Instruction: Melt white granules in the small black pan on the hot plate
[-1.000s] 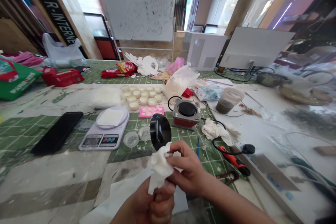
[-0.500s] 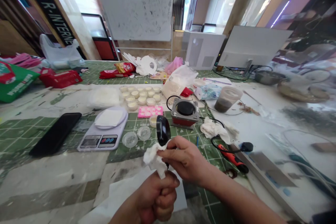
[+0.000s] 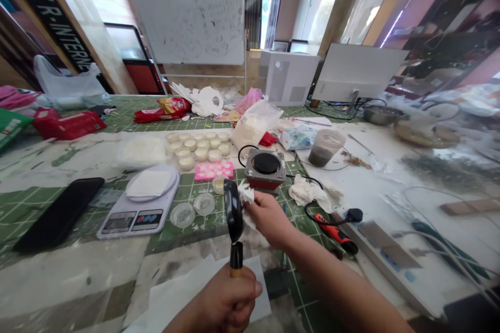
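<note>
One tissue shifted up one pan, left hand gripping one handle

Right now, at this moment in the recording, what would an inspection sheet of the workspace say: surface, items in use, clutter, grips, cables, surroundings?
Surface: green gridded mat, flecked with white bits; white paper at the near side.
Items in use: small black pan, held on edge; white tissue beside it, contact unclear.
Clutter: kitchen scale, black phone, pink mould, filled cups, crumpled tissue.
Grips: left grip closed around the pan's handle; right grip pinching the white tissue.
Cables: black cable looped by the crumpled tissue; plug near the power strip, connection unclear.
Surroundings: marked whiteboard and monitor behind; other people, nothing seen.
</note>
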### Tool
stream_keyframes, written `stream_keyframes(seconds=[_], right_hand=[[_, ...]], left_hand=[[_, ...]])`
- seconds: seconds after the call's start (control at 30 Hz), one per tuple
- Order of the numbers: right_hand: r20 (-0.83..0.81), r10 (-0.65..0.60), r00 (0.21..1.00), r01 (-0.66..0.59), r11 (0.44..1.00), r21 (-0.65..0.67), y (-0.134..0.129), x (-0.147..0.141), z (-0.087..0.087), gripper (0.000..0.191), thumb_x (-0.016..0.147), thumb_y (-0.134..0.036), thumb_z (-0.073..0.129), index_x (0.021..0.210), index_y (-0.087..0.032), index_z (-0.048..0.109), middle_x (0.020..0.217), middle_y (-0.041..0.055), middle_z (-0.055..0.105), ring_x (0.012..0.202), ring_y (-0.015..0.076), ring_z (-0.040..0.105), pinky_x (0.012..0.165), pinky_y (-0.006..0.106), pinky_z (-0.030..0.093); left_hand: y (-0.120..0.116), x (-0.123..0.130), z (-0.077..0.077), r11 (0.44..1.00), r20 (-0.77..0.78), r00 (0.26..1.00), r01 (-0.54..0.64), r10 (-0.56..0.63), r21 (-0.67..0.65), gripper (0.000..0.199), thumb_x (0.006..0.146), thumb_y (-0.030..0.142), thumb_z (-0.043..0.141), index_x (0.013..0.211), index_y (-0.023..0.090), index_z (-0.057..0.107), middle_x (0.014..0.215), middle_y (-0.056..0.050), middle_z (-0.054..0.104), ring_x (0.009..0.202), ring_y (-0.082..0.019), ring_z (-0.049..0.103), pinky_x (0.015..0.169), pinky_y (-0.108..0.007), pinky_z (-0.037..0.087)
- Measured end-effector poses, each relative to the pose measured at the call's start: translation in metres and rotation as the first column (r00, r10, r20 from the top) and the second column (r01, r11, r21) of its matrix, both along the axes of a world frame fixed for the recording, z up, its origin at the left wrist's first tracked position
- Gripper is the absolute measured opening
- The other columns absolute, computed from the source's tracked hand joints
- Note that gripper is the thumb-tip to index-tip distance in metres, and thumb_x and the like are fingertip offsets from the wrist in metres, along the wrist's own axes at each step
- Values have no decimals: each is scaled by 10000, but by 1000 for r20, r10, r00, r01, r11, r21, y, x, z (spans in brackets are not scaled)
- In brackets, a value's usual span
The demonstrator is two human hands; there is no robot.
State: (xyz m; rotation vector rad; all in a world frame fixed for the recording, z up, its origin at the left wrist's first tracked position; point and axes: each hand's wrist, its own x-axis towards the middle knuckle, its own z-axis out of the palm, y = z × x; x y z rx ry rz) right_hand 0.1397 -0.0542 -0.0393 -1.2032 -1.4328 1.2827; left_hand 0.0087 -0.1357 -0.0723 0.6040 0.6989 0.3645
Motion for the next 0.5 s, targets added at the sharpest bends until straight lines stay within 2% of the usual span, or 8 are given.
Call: stream_keyframes(seconds=[0.07,0.17,0.2,0.27,0.3,0.33,0.37,0.5], right_hand=[[12,121,993,-120,991,-61,-16,3,2,290,790,-376,480,624,-139,499,596,-24,436,562,63,340,522,181,292],[12,342,940,-337,931,-139,-21,28,20,222,760,-348,521,690,-141,559,632,-14,499,558,66,397,512,178,318],[17,305,952,-301,945,-130,-15,40,27,210,758,-342,519,767,-145,593,666,-3,538,567,74,436,519,183,339],[167,37,985,-34,999,-20,9,66,41,246,765,-325,490,875,-145,617,706,21,585,589,97,492,526,196,367],[304,-126,944,94,989,117,25,78,46,254,763,-302,479,893,-144,628,733,30,602,613,106,510,540,201,373],[459,-252,852,147,957,252,43,87,50,253,761,-281,472,889,-145,643,787,39,619,672,119,532,576,207,384],[604,-306,736,116,936,333,60,94,52,255,768,-262,451,872,-153,656,846,41,631,739,128,547,620,212,393],[741,-281,610,63,949,308,113,93,44,238,728,-183,490,869,-154,679,822,36,654,740,127,557,653,212,380]], left_hand=[[2,-1,2,998,-83,995,-57,60,38,323,648,289,577,500,193,306,309,108,257,264,-4,129,296,-160,61],[8,-4,6,986,-124,978,-162,166,45,339,634,290,598,510,192,299,322,113,255,280,0,125,300,-152,56],[10,-5,7,980,-106,974,-196,199,36,363,634,300,602,502,192,281,320,114,244,279,2,118,300,-150,54],[14,-7,8,967,-54,965,-255,256,22,425,644,330,607,486,194,236,314,114,220,276,4,107,301,-149,54],[15,-7,8,960,-37,960,-278,278,20,449,650,344,608,483,194,219,313,114,210,276,5,104,303,-148,55],[17,-8,8,955,-30,955,-296,297,24,460,655,352,610,484,194,213,315,115,202,278,5,102,305,-146,54],[18,-8,9,950,-34,950,-310,311,33,461,657,356,613,486,194,216,318,115,200,281,5,103,308,-144,52],[20,-7,9,939,-78,937,-336,341,74,446,656,353,622,491,191,240,326,114,211,291,4,110,316,-145,50]])
